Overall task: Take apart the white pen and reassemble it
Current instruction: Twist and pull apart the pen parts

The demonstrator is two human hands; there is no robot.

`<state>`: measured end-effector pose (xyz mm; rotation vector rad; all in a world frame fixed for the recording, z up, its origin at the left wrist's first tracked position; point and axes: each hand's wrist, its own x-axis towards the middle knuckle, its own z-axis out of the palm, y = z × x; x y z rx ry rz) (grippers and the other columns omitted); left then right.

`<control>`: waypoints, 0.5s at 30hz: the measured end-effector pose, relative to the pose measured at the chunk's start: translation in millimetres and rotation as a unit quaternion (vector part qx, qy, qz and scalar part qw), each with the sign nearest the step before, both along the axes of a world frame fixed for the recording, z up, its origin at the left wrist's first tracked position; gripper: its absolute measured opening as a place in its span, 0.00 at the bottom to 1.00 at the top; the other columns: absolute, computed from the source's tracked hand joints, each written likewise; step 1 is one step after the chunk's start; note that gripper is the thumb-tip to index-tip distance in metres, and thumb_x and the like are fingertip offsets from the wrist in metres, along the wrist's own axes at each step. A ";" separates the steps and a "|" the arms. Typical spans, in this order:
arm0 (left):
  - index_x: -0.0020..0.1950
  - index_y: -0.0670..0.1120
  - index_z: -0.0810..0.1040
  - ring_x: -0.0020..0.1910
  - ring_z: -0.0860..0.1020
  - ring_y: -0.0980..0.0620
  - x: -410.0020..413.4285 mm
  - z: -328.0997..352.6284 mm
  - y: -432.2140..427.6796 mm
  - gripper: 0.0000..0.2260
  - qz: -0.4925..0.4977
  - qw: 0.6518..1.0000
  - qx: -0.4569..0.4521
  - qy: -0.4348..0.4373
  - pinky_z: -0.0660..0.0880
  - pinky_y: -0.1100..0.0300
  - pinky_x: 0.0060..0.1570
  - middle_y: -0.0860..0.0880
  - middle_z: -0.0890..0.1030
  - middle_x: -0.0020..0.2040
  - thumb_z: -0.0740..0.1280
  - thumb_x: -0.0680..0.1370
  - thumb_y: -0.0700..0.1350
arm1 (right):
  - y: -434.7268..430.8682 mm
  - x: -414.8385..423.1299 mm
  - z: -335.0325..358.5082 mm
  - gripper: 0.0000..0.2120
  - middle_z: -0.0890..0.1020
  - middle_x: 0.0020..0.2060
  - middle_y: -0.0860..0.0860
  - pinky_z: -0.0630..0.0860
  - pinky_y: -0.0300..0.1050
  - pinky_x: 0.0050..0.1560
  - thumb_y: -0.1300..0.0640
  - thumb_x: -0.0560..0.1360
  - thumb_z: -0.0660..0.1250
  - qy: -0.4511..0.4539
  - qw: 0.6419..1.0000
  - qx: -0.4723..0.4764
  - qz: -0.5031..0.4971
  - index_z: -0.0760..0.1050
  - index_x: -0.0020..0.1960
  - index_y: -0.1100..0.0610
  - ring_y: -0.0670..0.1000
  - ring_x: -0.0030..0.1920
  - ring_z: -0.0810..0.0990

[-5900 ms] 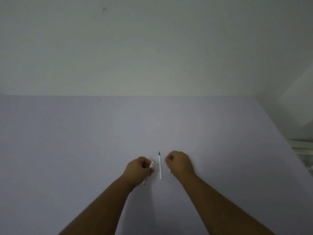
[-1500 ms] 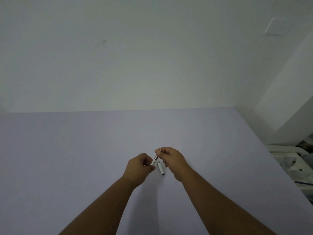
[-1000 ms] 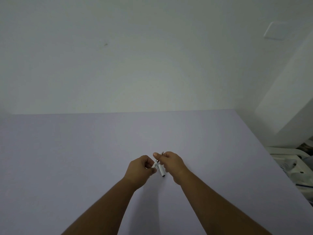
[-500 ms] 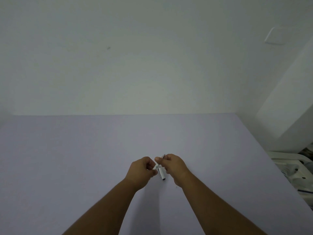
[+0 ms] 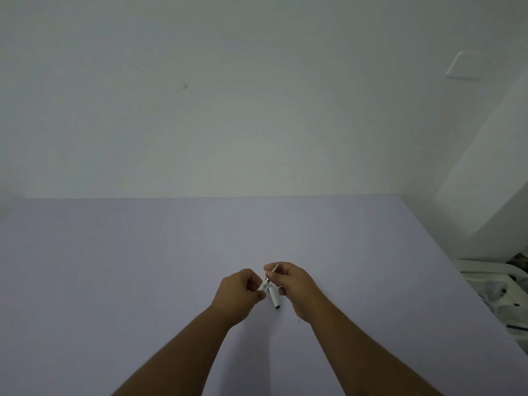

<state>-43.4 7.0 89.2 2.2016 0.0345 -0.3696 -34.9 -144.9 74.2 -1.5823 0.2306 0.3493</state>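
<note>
My left hand [image 5: 238, 295] is closed around the white pen barrel [image 5: 263, 286], whose open end points up and to the right. My right hand [image 5: 291, 284] pinches the thin refill [image 5: 275, 268], which slants into the barrel's mouth. Only a short piece of the refill shows above my right fingers. A white pen cap [image 5: 274, 298] lies on the lilac table [image 5: 143, 267] just below and between my hands, dark end toward me.
A pale wall stands behind the table's far edge. Off the table's right edge is a white plastic chair [image 5: 491, 284] with items on it. A white column juts out at the right.
5.9 s ago the refill lay on the table between my hands. Since then my right hand has lifted it and slid it further into the barrel. The view has tilted slightly.
</note>
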 end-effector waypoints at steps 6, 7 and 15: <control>0.38 0.52 0.74 0.31 0.76 0.56 1.3 -0.6 -3.2 0.08 -0.003 1.000 -0.001 0.000 0.70 0.67 0.30 0.51 0.79 0.35 0.71 0.72 0.42 | 2.1 1.2 1.0 0.17 0.74 0.33 0.50 0.68 0.40 0.36 0.44 0.69 0.71 0.010 0.996 -0.086 -0.021 0.70 0.34 0.55 0.48 0.33 0.69; 0.38 0.51 0.75 0.31 0.75 0.56 1.5 -1.0 -2.9 0.08 -0.003 1.000 0.000 -0.002 0.70 0.67 0.30 0.51 0.80 0.35 0.72 0.72 0.42 | 0.8 0.7 1.0 0.14 0.76 0.36 0.49 0.69 0.39 0.38 0.46 0.71 0.71 0.009 0.998 -0.059 -0.013 0.73 0.36 0.55 0.47 0.36 0.72; 0.39 0.51 0.75 0.31 0.75 0.55 3.4 -1.2 -4.3 0.07 -0.008 1.000 -0.004 -0.006 0.70 0.66 0.29 0.51 0.80 0.35 0.72 0.72 0.41 | 0.2 1.3 3.0 0.14 0.75 0.33 0.49 0.68 0.39 0.34 0.47 0.70 0.71 0.019 0.997 -0.073 -0.030 0.73 0.37 0.56 0.47 0.32 0.70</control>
